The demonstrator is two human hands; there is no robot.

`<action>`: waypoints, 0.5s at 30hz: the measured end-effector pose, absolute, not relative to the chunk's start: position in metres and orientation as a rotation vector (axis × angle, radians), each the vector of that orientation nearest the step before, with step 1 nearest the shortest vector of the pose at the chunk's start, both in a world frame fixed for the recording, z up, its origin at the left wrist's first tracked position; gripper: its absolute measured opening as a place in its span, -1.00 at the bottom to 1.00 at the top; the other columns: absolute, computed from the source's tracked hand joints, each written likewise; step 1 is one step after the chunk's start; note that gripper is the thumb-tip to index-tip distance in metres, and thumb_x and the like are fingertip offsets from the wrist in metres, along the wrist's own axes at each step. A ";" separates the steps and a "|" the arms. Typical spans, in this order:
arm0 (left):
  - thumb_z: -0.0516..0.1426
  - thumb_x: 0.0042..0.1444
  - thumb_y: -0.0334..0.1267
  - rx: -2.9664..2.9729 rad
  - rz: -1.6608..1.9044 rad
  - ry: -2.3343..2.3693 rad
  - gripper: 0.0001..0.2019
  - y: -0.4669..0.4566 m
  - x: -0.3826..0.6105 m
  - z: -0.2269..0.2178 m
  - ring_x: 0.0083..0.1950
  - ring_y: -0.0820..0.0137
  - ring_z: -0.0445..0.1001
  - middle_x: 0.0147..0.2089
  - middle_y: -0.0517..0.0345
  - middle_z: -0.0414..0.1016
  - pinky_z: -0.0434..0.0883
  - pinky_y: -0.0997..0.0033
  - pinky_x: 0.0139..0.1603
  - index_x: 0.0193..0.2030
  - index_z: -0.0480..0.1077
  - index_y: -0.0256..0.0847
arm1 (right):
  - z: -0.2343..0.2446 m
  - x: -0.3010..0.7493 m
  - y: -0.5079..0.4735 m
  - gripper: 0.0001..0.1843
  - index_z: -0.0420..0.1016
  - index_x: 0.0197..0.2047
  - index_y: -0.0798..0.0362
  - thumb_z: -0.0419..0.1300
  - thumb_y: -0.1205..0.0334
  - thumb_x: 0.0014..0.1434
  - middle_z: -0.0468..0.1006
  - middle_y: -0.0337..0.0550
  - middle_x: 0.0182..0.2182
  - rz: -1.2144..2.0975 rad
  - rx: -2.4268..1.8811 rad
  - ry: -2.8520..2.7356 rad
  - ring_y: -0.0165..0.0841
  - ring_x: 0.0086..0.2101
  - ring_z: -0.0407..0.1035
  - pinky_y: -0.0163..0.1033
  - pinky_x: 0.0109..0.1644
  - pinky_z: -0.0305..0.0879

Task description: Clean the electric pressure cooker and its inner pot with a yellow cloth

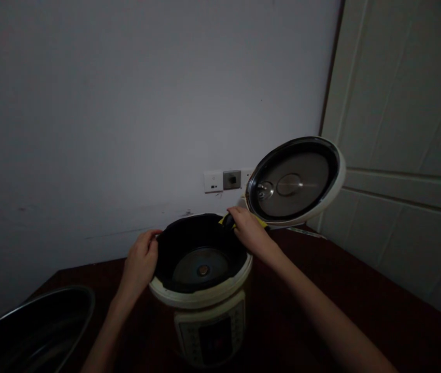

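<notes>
A cream rice cooker (204, 305) stands on a dark wooden table (321, 290), its round lid (294, 181) swung up and open to the right. The chamber inside is dark, with a heating plate (200, 267) showing at the bottom. My left hand (140, 261) grips the cooker's left rim, fingers curled over the edge. My right hand (249, 230) is closed at the back right rim, beside the hinge, on a small yellow and black thing (226, 220) I cannot make out.
A dark metal bowl (33, 331) sits at the table's near left corner. Wall sockets (224, 180) are mounted on the white wall behind the cooker. A pale panelled door (407, 155) fills the right side.
</notes>
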State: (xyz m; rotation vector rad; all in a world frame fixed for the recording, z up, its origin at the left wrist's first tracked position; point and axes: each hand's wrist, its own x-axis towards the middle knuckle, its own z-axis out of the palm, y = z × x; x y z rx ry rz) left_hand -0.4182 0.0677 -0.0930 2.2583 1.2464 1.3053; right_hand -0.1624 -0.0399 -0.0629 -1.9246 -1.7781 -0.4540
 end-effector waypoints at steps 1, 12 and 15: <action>-0.13 0.07 -0.17 2.258 1.303 1.246 -0.62 0.068 -0.418 -0.093 -0.02 0.19 0.45 -0.08 -0.06 0.51 0.35 0.13 0.05 -0.13 0.41 -0.24 | -0.062 -0.162 -0.037 -0.48 0.37 0.04 0.27 -0.04 0.64 0.00 0.46 0.12 -0.03 -0.455 -1.935 -1.777 -0.23 0.05 0.29 -0.22 0.13 0.15; -0.12 0.02 -0.08 2.235 1.275 1.262 -0.56 0.073 -0.422 -0.092 -0.02 0.16 0.46 -0.09 -0.06 0.52 0.35 0.14 0.05 -0.14 0.42 -0.25 | -0.055 -0.184 -0.048 -0.52 0.30 0.13 0.20 0.05 0.49 0.11 0.52 0.16 -0.13 -0.619 -2.236 -1.624 -0.12 -0.10 0.40 -0.12 -0.08 0.28; -0.11 0.00 -0.07 2.218 1.267 1.273 -0.56 0.073 -0.422 -0.092 -0.02 0.16 0.47 -0.09 -0.06 0.52 0.36 0.15 0.05 -0.14 0.42 -0.25 | -0.054 -0.187 -0.051 -0.53 0.32 0.10 0.25 0.03 0.57 0.09 0.52 0.20 -0.16 -0.607 -2.282 -1.571 -0.13 -0.12 0.42 -0.16 -0.14 0.31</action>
